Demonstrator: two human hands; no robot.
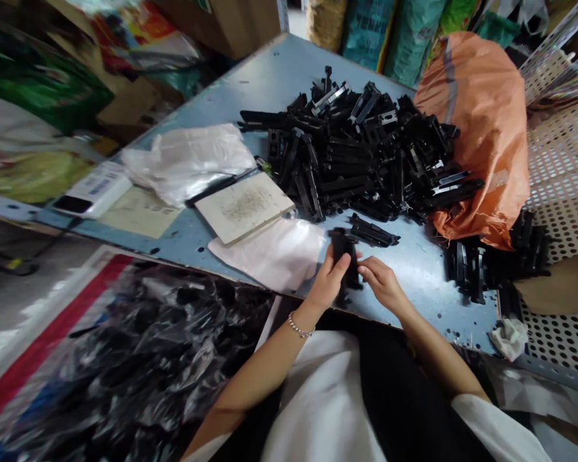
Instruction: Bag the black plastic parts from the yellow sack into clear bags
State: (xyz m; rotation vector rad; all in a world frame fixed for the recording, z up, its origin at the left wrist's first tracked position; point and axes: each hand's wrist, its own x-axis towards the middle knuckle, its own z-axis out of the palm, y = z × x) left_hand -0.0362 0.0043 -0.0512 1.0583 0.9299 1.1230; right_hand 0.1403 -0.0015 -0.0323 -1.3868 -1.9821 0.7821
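My left hand (326, 282) grips a black plastic part (343, 247) upright, its lower end hidden behind my fingers. My right hand (383, 285) is beside it, fingertips at the part's right side; I cannot tell if they grip it. A second black part (373, 232) lies just beyond my hands on the blue-grey work table (417, 282). Behind it rises a large heap of similar black parts (361, 151). A pale plastic sheet (270, 255) lies to the left of my hands. A silver bead bracelet (301, 327) circles my left wrist.
A smaller heap of black parts (491, 264) lies right, by an orange woven sack (481, 135) and perforated metal panels (563, 340). A dusty board (245, 206), white bag (187, 163) and white box (94, 189) lie left. A transparent bag of black parts (139, 359) sits below the table edge.
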